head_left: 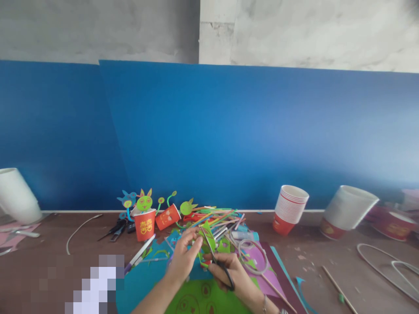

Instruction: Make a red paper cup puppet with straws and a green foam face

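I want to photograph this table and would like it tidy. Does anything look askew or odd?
One red cup tips well over, while the upright cup beside it stands straight. Small pink scraps lie loose on the table, toward the right, like litter. I see no spill.

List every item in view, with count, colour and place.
wall: one, grey, top
panels: two visible, blue, behind table
table: one, brown, below
cup stacks: three, mostly white, far left and right
decorated cups: two, red, back left
thin strips: many, multicoloured, centre
sheets: several, blue, green, purple, front
sticks: two, tan, right
cables: several, whitish, left, centre, right
tube: one, clear/blue, centre
scissors: one pair, black-handled, right hand
smaller items: too blurred to count
left hand, right hand: one each, front centre
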The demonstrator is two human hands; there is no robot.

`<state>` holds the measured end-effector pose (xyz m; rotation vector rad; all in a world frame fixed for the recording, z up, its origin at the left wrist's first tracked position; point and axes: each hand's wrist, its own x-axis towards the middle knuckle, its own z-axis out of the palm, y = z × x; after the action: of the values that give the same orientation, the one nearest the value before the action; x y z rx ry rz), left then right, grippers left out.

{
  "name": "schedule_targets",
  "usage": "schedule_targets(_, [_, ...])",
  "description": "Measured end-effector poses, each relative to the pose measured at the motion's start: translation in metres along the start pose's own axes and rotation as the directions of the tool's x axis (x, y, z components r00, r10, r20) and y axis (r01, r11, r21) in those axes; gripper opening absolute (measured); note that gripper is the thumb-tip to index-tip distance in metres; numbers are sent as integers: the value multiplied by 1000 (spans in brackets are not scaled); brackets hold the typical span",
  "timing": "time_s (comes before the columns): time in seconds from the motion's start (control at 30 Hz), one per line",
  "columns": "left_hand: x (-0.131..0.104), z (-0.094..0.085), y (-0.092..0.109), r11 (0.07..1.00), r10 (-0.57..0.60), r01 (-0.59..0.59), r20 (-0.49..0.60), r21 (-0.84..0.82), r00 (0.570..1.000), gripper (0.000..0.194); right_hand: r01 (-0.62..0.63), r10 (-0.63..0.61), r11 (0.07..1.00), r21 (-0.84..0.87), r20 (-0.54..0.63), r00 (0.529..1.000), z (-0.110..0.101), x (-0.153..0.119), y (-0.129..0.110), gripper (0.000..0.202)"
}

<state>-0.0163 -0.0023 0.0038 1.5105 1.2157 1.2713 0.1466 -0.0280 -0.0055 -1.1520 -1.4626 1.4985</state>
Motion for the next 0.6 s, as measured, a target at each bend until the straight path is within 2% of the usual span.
schedule_targets(0.37, [1, -6, 8, 1000, 3, -3, 93, 4, 996, 31, -20, 18, 999, 31, 65, 998, -5, 3, 2, 61])
schedule_targets(0.6, [2, -6, 12, 1000, 7, -9, 89, 21, 996, 30, -30, 33, 999, -38, 68, 997, -6, 1, -2, 53])
